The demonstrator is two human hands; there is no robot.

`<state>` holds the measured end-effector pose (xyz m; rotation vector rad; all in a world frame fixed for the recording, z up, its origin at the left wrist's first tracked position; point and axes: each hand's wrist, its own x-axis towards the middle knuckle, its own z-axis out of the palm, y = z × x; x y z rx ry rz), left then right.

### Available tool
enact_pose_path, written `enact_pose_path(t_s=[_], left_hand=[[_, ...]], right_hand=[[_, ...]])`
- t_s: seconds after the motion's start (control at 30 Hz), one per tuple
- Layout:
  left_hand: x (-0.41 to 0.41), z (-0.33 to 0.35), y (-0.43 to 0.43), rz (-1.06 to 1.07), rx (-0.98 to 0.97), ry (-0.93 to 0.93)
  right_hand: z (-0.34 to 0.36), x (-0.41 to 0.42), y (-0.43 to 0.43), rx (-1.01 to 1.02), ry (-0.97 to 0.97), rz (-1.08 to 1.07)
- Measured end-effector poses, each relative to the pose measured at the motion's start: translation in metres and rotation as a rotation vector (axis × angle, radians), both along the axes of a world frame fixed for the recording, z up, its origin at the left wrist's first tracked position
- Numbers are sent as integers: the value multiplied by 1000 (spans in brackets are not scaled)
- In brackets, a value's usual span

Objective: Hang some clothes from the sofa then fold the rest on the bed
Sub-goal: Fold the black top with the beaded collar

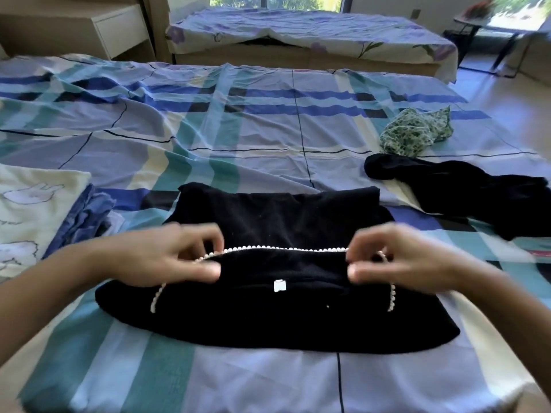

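- My left hand (167,259) is over the near left part of the black top (277,320). Its fingers are curled and its thumb is underneath, pinching the top's pearl-trimmed edge (268,248) at its left end.
- My right hand (399,260) does the same at the right end of that edge, with fingers bent and thumb and fingertips closed on the fabric. Both hands are a little blurred, so I cannot make out exactly how each finger lies.
- The black top lies spread on the near part of the bed (268,138), between my two forearms. The beaded line runs straight from one hand to the other.
- More pearl trim curves down on either side, below my hands, and a small white label (279,286) shows in the middle of the fabric.
- To my right, further along the bed, another black garment (465,198) lies crumpled and apart from the top.
- Just beyond it is a bunched green floral garment (417,134), which touches or nearly touches it.
- At my left are a cream blanket (32,204) with pale animal shapes and a folded blue cloth (89,217) beside it.
- The bed's sheet is plaid in blue, teal and cream, and it is wrinkled toward the far left.
- Beyond the bed stand a second bed (298,34) with a flowered cover and a white drawer unit (119,28).
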<state>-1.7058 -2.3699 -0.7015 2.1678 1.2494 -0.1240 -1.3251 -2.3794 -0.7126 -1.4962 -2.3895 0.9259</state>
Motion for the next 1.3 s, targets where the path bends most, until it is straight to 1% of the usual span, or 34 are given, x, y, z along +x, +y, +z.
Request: enact_pose_path(t_s=[0.03,0.07,0.1,0.13,0.17,0.2,0.23,0.3,0.37,0.47,0.5,0.57,0.6,0.63,0.7,0.73,0.77,0.83,0.93,1.0,1.03,1.1,1.17,1.2,1.27,1.3], left_hand=[[2,-2,14,94,127,-102],[5,-6,30,184,258,-163],[9,-12,47,266,380,-172],[12,-21,64,351,476,-140],[13,-33,80,450,537,-79],[15,-44,93,557,548,-30],[15,-55,103,658,519,9],[15,-75,114,752,449,87],[13,-85,118,717,435,96],[10,-84,122,662,488,-3],[8,-83,123,667,514,-30],[6,-82,126,699,540,-46],[5,-83,127,719,536,-25],[6,-83,126,729,531,38],[13,-79,122,687,585,267],[19,-74,118,640,638,351],[28,-68,113,577,674,364],[50,-56,97,405,656,260],[93,-38,60,150,505,-15],[122,-41,32,-9,438,-120],[136,-46,18,-82,413,-118],[155,-64,-5,-215,322,2],[165,-82,-20,-269,224,134],[168,-87,-22,-262,196,153],[168,-78,-21,-202,103,91],[166,-67,-17,-157,30,4]], right_hand=[[2,1,13,133,86,-114],[2,3,30,252,114,-232],[0,5,46,326,97,-347],[-6,9,63,346,45,-452],[-16,15,79,315,-8,-543],[-27,20,92,248,-30,-620],[-35,24,101,179,-21,-674],[-54,30,110,73,27,-739],[-63,32,111,12,112,-786],[-64,36,111,-103,380,-799],[-64,39,112,-103,425,-820],[-66,47,113,-61,437,-907],[-68,49,114,-39,427,-947],[-70,51,113,-28,401,-972],[-67,52,110,-46,317,-944],[-60,51,105,-78,275,-906],[-53,49,100,-128,247,-863],[-40,47,89,-223,216,-778],[-32,49,71,-319,165,-660],[-32,52,63,-360,139,-620],[-34,53,60,-375,138,-608],[-34,50,53,-400,168,-584],[-34,44,47,-399,232,-563],[-35,40,45,-389,288,-562],[-34,35,41,-362,407,-557],[-31,32,39,-357,458,-564]])
